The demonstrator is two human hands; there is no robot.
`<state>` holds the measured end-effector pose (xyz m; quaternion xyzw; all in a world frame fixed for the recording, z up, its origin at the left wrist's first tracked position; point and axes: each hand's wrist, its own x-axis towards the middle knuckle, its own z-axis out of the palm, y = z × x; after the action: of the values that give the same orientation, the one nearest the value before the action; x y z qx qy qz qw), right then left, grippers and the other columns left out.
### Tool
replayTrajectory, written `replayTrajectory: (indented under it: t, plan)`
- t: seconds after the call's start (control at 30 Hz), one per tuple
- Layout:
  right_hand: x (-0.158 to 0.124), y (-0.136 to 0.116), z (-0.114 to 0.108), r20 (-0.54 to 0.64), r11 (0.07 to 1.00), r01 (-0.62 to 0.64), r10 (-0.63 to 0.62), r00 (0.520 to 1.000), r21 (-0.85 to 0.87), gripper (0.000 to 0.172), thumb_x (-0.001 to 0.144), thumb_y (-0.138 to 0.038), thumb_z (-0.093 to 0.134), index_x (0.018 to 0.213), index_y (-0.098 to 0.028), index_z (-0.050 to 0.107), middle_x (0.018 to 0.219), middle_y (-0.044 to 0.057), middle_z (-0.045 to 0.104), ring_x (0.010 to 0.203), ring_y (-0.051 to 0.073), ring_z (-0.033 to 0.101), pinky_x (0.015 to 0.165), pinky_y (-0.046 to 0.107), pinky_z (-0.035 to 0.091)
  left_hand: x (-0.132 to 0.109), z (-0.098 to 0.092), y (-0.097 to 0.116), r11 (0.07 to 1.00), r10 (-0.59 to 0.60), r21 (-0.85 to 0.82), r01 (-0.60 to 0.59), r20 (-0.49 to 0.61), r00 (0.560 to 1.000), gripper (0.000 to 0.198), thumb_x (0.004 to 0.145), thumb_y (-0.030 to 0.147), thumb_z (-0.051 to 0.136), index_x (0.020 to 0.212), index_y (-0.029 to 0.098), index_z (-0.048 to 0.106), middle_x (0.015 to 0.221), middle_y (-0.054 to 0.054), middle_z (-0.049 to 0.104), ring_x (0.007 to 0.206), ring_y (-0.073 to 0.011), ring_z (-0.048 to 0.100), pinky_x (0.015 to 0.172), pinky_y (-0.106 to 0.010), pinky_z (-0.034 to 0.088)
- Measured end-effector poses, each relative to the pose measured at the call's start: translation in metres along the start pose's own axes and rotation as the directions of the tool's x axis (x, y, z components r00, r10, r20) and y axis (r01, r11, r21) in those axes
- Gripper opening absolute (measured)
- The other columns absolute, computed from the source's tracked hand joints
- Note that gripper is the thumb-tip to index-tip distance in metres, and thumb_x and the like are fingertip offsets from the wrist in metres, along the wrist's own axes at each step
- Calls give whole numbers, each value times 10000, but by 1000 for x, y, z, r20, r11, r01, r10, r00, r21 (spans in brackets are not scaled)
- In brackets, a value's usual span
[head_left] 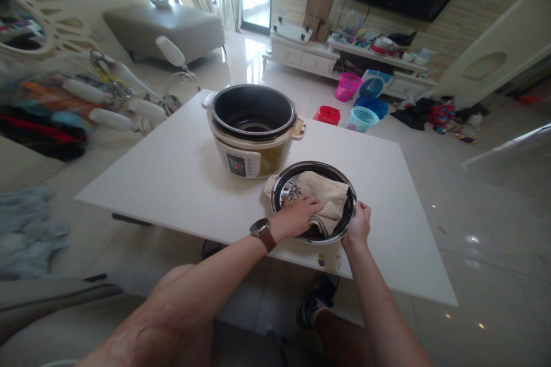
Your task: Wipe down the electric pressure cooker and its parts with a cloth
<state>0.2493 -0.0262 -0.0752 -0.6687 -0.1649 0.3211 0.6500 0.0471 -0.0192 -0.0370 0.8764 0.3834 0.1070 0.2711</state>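
Observation:
A round lid [279,183] with a dark inner side and a shiny rim lies tilted over the front part of the white table. On its inner face rests a folded beige cloth [327,192] with a dark pattern at one corner. My left hand [301,213], with a watch on the wrist, presses on the cloth. The lid's right edge is gripped by my right hand [359,224]. Behind and to the left stands a white cooker [269,160] without its lid, its dark inner pot [253,108] in view.
The white table [172,183] carries a small sticker near its front edge. Beyond it are a pink basket [348,87], a red bin [327,115], a light blue basket [362,119] and a low cabinet [301,60]. White lamp-like arms [112,119] stand at the left.

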Motion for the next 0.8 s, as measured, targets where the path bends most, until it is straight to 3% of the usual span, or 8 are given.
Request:
replayTrajectory:
  t: [0.43,0.8]
  plan:
    - [-1,-1,0,10,1000,-1,1,1000,-14,336,789,-485,698,1000,-252,580,862,-57,618,800,137,575,703,244,473,-1,0,3,1000,-22,-8,23,25,999,544,892,107,587,1411,269,587,1533,-124,566,1495,-335,462,1185,-610,469]
    - [-3,-3,1,14,1000,-15,14,1000,18,321,797,-464,686,1008,-253,568,873,-54,617,823,141,583,719,246,475,1,4,2,997,-63,-53,64,24,998,492,909,150,582,1388,265,594,1511,-126,578,1495,-347,466,1212,-685,422]
